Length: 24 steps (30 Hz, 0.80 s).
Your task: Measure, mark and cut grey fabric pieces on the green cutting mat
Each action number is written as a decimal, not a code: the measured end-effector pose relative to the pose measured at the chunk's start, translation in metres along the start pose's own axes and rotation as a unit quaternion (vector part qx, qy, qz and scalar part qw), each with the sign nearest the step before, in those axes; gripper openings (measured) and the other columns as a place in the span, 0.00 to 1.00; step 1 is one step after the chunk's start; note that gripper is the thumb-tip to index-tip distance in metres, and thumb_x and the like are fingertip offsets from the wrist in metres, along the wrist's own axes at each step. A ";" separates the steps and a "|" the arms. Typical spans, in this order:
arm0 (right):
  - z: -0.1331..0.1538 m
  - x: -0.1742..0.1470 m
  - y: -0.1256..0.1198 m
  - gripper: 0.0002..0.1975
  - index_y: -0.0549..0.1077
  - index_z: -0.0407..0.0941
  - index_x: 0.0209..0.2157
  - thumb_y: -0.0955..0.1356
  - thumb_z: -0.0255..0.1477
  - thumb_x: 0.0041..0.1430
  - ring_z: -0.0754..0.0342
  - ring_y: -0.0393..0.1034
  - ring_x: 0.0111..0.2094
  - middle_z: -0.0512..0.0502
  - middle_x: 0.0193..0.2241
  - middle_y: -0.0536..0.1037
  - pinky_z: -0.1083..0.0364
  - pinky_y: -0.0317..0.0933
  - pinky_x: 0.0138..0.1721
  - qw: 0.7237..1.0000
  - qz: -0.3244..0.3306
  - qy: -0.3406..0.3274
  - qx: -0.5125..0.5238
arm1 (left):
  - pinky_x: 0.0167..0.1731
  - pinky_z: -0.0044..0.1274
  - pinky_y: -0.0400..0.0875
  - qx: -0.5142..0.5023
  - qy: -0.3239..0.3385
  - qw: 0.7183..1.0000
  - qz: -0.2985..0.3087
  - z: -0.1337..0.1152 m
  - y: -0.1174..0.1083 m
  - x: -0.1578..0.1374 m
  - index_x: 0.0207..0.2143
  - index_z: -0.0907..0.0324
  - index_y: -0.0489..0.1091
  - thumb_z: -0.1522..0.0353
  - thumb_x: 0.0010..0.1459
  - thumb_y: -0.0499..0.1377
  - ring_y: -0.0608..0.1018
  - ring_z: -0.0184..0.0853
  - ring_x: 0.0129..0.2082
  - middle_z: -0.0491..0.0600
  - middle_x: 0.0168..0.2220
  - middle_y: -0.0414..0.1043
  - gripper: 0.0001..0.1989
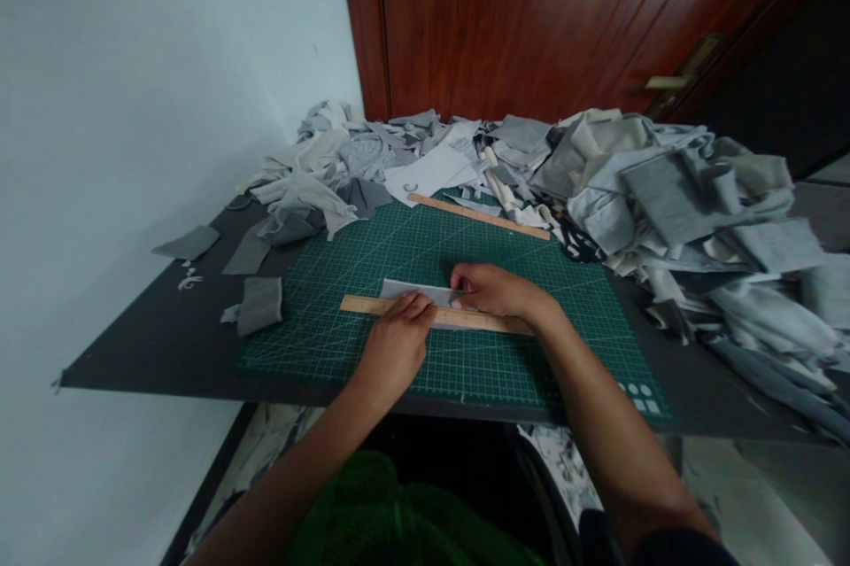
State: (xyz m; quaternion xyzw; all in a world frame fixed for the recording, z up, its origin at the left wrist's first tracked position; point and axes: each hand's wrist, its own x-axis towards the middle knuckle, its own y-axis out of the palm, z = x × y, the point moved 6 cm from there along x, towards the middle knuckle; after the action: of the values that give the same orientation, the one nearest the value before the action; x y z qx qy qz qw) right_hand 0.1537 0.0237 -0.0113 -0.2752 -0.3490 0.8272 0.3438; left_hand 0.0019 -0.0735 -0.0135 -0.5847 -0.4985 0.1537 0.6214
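Observation:
A wooden ruler (pixel 362 305) lies crosswise over a light grey piece of fabric (pixel 398 287) on a green cutting mat (pixel 372 251). My left hand (pixel 397 340) rests on the ruler near its middle, fingers close together and pressing it down onto the fabric. Just right of it, my right hand (pixel 498 290) is closed with curled fingers at the fabric's upper edge, its thumb by the ruler. Whatever sits between those fingers is too small to make out. The fabric sticks out above and slightly below the ruler.
A second wooden ruler (pixel 478 216) lies at the mat's far side. Fabric scraps (pixel 319 176) are heaped along the back, with a taller pile (pixel 677 185) at the right. A folded grey piece (pixel 260 305) lies left on the dark table (pixel 166 353). Behind stands a wooden door (pixel 505 26).

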 end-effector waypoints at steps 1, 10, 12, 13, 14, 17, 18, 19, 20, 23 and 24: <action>0.001 0.000 0.000 0.09 0.75 0.43 0.42 0.73 0.27 0.59 0.53 0.70 0.33 0.49 0.33 0.76 0.57 0.56 0.31 1.000 0.001 0.001 0.000 | 0.59 0.39 0.76 0.000 -0.001 1.000 0.000 0.000 0.000 0.000 0.49 0.66 0.77 0.85 0.56 0.55 0.80 0.46 0.54 0.58 0.51 0.80 0.21; 0.007 -0.002 -0.001 0.08 0.76 0.43 0.40 0.73 0.26 0.58 0.52 0.71 0.34 0.48 0.33 0.77 0.57 0.57 0.32 1.000 0.002 0.002 -0.013 | 0.58 0.41 0.77 -0.019 0.005 1.000 -0.007 0.000 0.001 -0.003 0.47 0.66 0.77 0.85 0.55 0.55 0.81 0.47 0.53 0.58 0.50 0.80 0.20; 0.008 -0.002 -0.001 0.07 0.76 0.43 0.40 0.73 0.26 0.58 0.52 0.71 0.34 0.48 0.33 0.77 0.57 0.57 0.32 1.000 0.001 0.004 -0.012 | 0.57 0.41 0.78 -0.023 0.008 1.000 -0.012 0.000 0.000 -0.003 0.47 0.66 0.77 0.86 0.55 0.55 0.81 0.47 0.53 0.59 0.50 0.80 0.20; 0.008 -0.003 -0.001 0.07 0.76 0.43 0.39 0.73 0.26 0.58 0.52 0.71 0.35 0.48 0.33 0.77 0.57 0.57 0.32 1.000 0.002 0.004 -0.011 | 0.57 0.42 0.78 -0.024 0.009 1.000 -0.014 0.000 0.000 -0.003 0.47 0.66 0.77 0.86 0.55 0.54 0.81 0.47 0.53 0.59 0.50 0.80 0.20; 0.007 -0.003 -0.001 0.07 0.76 0.43 0.39 0.73 0.26 0.58 0.52 0.71 0.35 0.48 0.33 0.77 0.57 0.57 0.32 1.000 0.002 0.005 -0.010 | 0.57 0.42 0.78 -0.025 0.009 1.000 -0.015 0.000 0.000 -0.003 0.47 0.66 0.77 0.86 0.56 0.54 0.81 0.47 0.52 0.59 0.50 0.80 0.20; 0.006 -0.003 -0.001 0.07 0.75 0.44 0.39 0.73 0.26 0.58 0.52 0.70 0.34 0.49 0.33 0.77 0.58 0.57 0.32 1.000 0.004 -0.002 -0.005 | 0.58 0.42 0.77 -0.023 0.007 1.000 -0.011 0.000 0.001 -0.004 0.48 0.67 0.77 0.85 0.55 0.54 0.81 0.48 0.53 0.60 0.50 0.80 0.21; 0.006 -0.003 0.000 0.07 0.75 0.44 0.39 0.73 0.26 0.58 0.53 0.70 0.34 0.49 0.33 0.76 0.58 0.57 0.32 1.000 0.005 -0.006 -0.002 | 0.59 0.42 0.76 -0.021 0.006 1.000 -0.007 0.000 0.001 -0.004 0.48 0.67 0.77 0.85 0.55 0.55 0.80 0.48 0.54 0.60 0.51 0.79 0.21; 0.005 -0.003 0.000 0.07 0.75 0.44 0.39 0.73 0.27 0.58 0.53 0.70 0.33 0.49 0.33 0.76 0.58 0.57 0.32 1.000 0.007 -0.009 0.000 | 0.60 0.42 0.75 -0.020 0.004 1.000 -0.002 -0.001 0.001 -0.005 0.49 0.67 0.77 0.85 0.55 0.55 0.80 0.48 0.55 0.60 0.51 0.79 0.21; 0.004 -0.003 0.001 0.08 0.75 0.44 0.39 0.73 0.27 0.57 0.53 0.69 0.33 0.49 0.32 0.76 0.57 0.57 0.31 1.000 0.009 -0.011 0.003 | 0.61 0.41 0.75 -0.020 0.002 1.000 0.004 -0.001 0.001 -0.005 0.49 0.67 0.76 0.85 0.55 0.55 0.80 0.48 0.55 0.60 0.52 0.79 0.21; 0.001 -0.002 0.004 0.08 0.75 0.44 0.39 0.72 0.28 0.57 0.52 0.69 0.32 0.49 0.31 0.76 0.57 0.56 0.30 1.000 0.012 -0.011 0.015 | 0.61 0.40 0.74 -0.023 -0.009 1.000 0.018 -0.003 0.002 -0.006 0.50 0.65 0.76 0.85 0.57 0.55 0.79 0.45 0.56 0.58 0.52 0.79 0.21; 0.000 -0.002 0.004 0.07 0.75 0.44 0.39 0.72 0.29 0.58 0.52 0.68 0.32 0.49 0.31 0.76 0.57 0.56 0.30 1.000 0.013 -0.013 0.019 | 0.62 0.39 0.74 -0.023 -0.013 0.999 0.020 -0.003 0.002 -0.006 0.49 0.65 0.76 0.84 0.57 0.55 0.79 0.45 0.56 0.58 0.52 0.79 0.20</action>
State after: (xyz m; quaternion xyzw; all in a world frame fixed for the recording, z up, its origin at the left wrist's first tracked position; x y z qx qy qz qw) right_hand 0.1529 0.0199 -0.0141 -0.2624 -0.3343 0.8414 0.3339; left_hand 0.0022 -0.0793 -0.0175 -0.6069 -0.4983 0.1625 0.5975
